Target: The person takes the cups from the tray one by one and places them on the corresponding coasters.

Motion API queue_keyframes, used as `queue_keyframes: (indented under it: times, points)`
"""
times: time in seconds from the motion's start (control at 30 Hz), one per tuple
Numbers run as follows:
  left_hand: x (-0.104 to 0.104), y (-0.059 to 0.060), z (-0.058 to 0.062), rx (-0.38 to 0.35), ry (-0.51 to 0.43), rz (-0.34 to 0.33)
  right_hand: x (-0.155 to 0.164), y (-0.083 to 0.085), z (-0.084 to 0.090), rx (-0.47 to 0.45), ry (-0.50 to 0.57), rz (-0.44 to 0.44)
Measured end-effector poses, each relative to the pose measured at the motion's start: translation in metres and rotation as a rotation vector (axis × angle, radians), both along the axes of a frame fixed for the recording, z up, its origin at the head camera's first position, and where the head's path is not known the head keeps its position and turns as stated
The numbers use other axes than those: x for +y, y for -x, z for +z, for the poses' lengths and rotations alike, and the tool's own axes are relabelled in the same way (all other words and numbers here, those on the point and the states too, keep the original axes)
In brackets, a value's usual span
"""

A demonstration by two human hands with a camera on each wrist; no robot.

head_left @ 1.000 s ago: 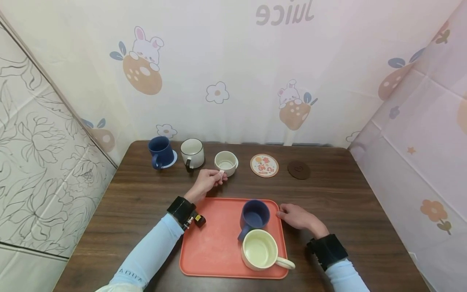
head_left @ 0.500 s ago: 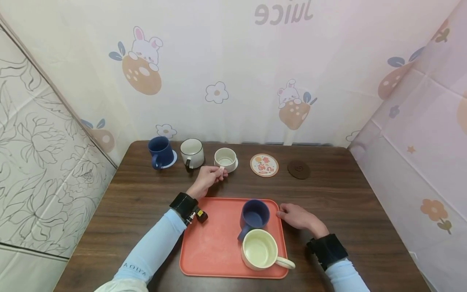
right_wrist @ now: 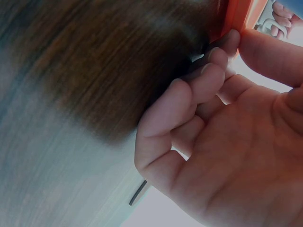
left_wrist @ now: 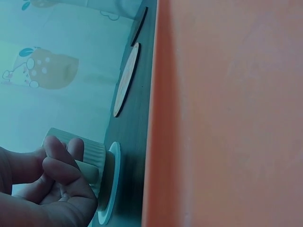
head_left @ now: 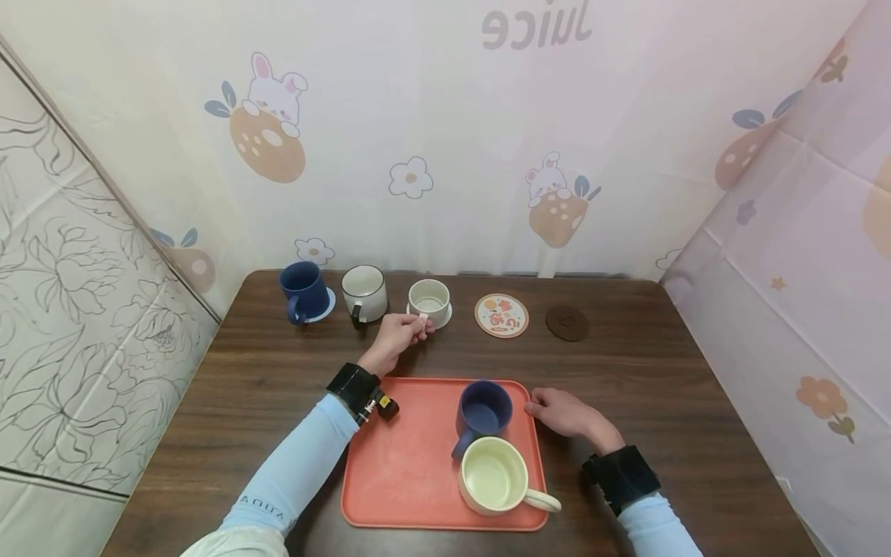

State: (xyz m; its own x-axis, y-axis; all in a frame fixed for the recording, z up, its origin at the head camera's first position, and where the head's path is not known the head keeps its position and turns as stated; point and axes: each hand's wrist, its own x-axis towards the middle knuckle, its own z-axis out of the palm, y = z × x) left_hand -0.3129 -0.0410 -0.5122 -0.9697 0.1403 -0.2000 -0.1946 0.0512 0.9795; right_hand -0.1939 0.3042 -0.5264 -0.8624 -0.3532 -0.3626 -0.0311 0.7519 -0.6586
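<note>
My left hand pinches the handle of a small white ribbed cup. This cup is upright, over a round white coaster, close to its surface in the left wrist view. On the table's near side lies a coral-red tray, and my right hand grips its right rim between thumb and fingers. Two mugs stand at the tray's right: a dark blue mug and, nearer me, a wide pale-yellow mug whose handle sticks out past the rim.
Left of the small cup stand a white mug with a black handle and a blue mug on a light blue coaster. To its right lie a patterned coaster and a dark brown coaster. A printed curtain hangs behind.
My left hand has moved the small cup slightly away from me, further over the white coaster, whose front rim now shows more. My right hand and the tray have stayed in place.
</note>
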Motion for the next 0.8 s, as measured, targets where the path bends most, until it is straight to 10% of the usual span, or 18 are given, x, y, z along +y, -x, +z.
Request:
queue_keyframes:
  times: [0.23,0.47,0.8]
  points:
    - [0.001,0.001,0.003,-0.017,-0.012,0.007,0.018,0.018,-0.051,-0.018,-0.013,-0.039]
    - [0.0,0.001,0.006,-0.023,-0.014,-0.001,-0.01,-0.006,0.017,-0.011,-0.017,-0.024]
    - [-0.003,0.003,0.007,-0.04,-0.01,-0.046,0.006,0.006,-0.017,0.007,-0.007,-0.011]
